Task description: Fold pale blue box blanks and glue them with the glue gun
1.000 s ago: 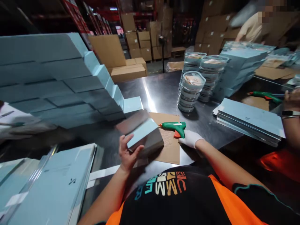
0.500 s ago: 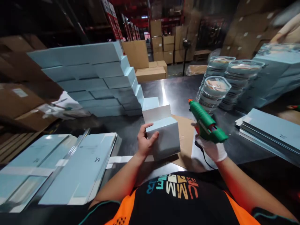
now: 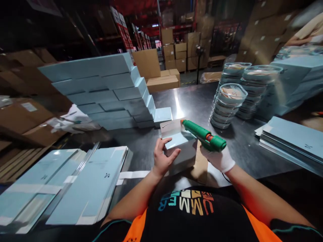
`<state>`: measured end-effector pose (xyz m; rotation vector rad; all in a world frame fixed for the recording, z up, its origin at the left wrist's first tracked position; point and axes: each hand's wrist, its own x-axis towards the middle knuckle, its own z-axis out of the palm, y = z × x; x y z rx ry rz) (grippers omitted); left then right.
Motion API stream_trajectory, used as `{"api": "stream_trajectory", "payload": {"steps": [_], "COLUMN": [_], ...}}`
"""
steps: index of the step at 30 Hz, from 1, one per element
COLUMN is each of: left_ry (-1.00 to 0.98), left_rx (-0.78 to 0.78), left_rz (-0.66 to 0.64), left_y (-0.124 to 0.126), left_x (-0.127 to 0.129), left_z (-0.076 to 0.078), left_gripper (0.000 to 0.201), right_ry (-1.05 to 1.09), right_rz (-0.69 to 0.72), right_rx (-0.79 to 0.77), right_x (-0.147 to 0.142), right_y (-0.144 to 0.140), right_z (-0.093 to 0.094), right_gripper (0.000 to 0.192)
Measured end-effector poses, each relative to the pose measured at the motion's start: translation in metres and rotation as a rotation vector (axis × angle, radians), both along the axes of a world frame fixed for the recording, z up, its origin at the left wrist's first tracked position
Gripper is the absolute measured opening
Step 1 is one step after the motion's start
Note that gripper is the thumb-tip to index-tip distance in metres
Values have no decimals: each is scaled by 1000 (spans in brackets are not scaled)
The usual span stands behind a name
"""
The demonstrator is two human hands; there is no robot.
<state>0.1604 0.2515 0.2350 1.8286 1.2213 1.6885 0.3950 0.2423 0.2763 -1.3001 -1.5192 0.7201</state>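
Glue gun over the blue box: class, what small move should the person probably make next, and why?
Probably draw the glue gun along the raised white flap, laying glue. Its orange tip sits at that flap, the gloved right hand has a grip on the gun, and the bare left hand steadies the blue box on the cardboard sheet.

A green glue gun with an orange nozzle tip and an orange band is held in a white-gloved right hand over a pale blue box with a white inner flap. Pale blue boxes are stacked at the steel-grey table's left edge, pale blue flat sheets at its right edge. A brown cardboard sheet is seen beneath.
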Motion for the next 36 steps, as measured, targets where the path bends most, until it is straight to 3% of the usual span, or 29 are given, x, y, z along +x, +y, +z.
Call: {"api": "stream_trajectory", "payload": {"steps": [5,9,13,16,17,21,24,28,31,33,36], "left_ry": [-90,-191,-224,-224,-221,-167,-91,-70,-225,-293,-140], "left_rx": [-116,-234,-252,-241,-235,-192,-173,-111,29,155,301], "left_rz": [44,-1,2,-19,-31,-100,-128,-119,-154,-211,-298], "left_y": [3,5,6,8,8,9,8,9,15,21,30], "left_x": [-8,-13,-19,-18,-16,-8,-10,-14,-12,-13,-22], "left_z": [1,3,1,-2,-3,-6,-10,-20,-28,-31,-25], "left_gripper": [60,70,74,78,79,78,77,74,72,70,54], "right_ry": [127,155,51,22,30,100,130,140,97,57,25], "right_rz": [-111,-95,-174,-208,-187,68,173,258,356,403,497], "right_rx": [-212,-329,-273,-186,-161,-120,-118,-95,23,155,274], "right_x": [34,52,72,66,57,5,-19,-12,5,14,20], "right_y": [16,32,39,37,36,39,45,49,48,45,36], "right_z": [-21,-42,-46,-36,-31,-14,-10,-18,-27,-32,-34], "right_gripper": [23,47,44,31,25,42,41,49,68,62,33]}}
